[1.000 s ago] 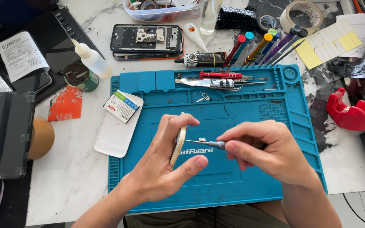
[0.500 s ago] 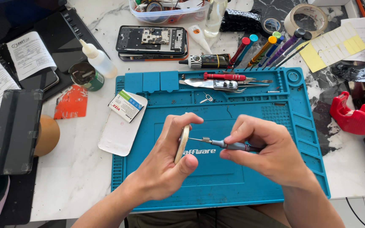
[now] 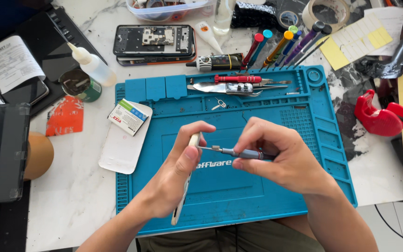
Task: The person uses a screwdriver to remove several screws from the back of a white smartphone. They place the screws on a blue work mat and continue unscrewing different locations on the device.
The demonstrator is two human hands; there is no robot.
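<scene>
My left hand (image 3: 178, 170) grips a thin white phone (image 3: 186, 186) on edge, upright over the blue work mat (image 3: 239, 205). In my right hand (image 3: 278, 156) is a small grey precision screwdriver (image 3: 241, 153), lying level. Its tip meets the upper edge of the phone near my left thumb. Both hands hover above the middle of the mat.
At the mat's top edge lie a red-handled tool (image 3: 237, 79), a knife and tweezers (image 3: 232, 87). A row of coloured screwdrivers (image 3: 285, 44), an opened phone body (image 3: 155, 43), a glue bottle (image 3: 92, 65), a small tin (image 3: 81, 85), a white back cover with a card (image 3: 124, 140), tape rolls (image 3: 325, 13) and a red clamp (image 3: 378, 119) surround it.
The view has shifted slightly. My hands keep the same grip, with the screwdriver tip staying at the phone's edge.
</scene>
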